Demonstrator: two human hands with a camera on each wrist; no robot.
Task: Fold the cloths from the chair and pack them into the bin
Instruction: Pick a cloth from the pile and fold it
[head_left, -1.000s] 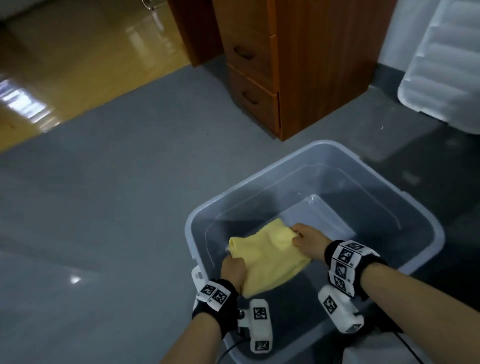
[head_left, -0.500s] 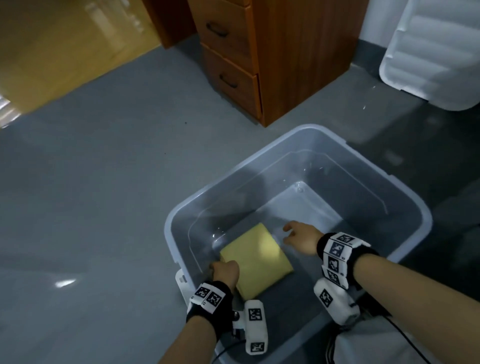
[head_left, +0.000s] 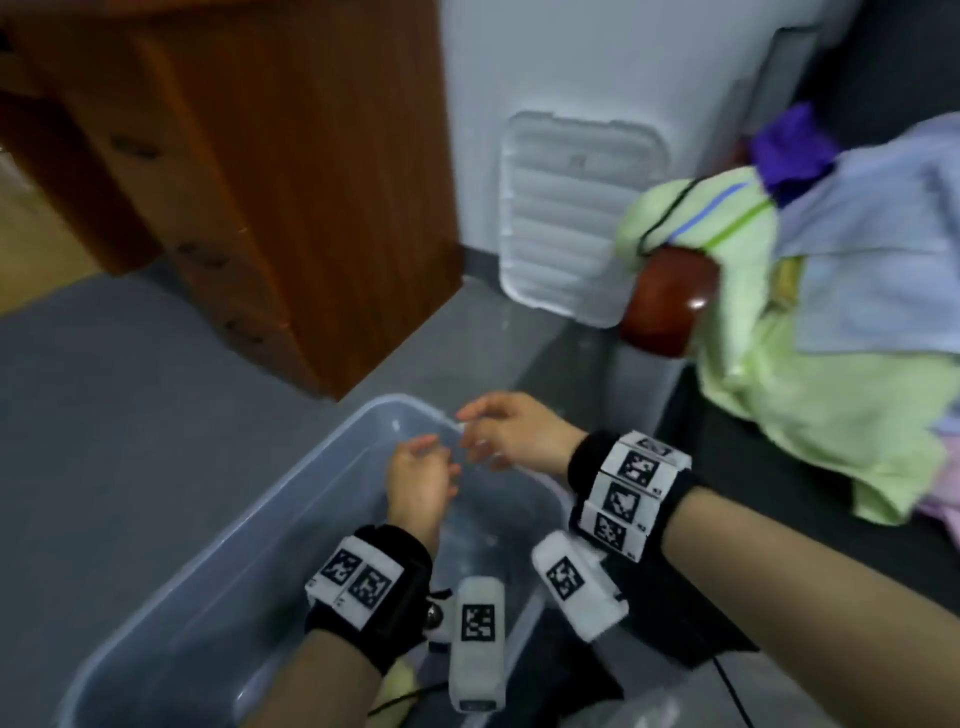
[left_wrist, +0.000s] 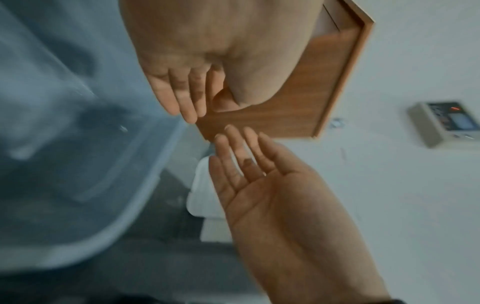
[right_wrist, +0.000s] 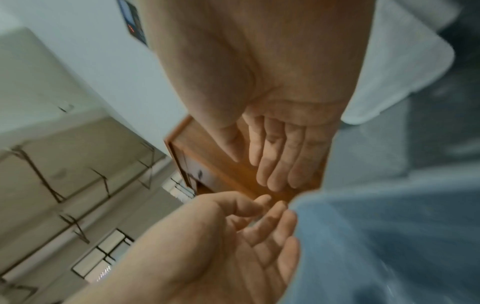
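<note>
The heap of loose cloths (head_left: 810, 332), pale green, light blue and purple, lies draped on the dark chair (head_left: 779, 467) just right of the translucent grey plastic bin (head_left: 171, 597). Pulling one piece from below could drag the others to the floor. Both hands hover above the bin's far corner, left hand (head_left: 418, 486) and right hand (head_left: 511, 434) empty, fingers relaxed and nearly straight, fingertips close together.
</note>
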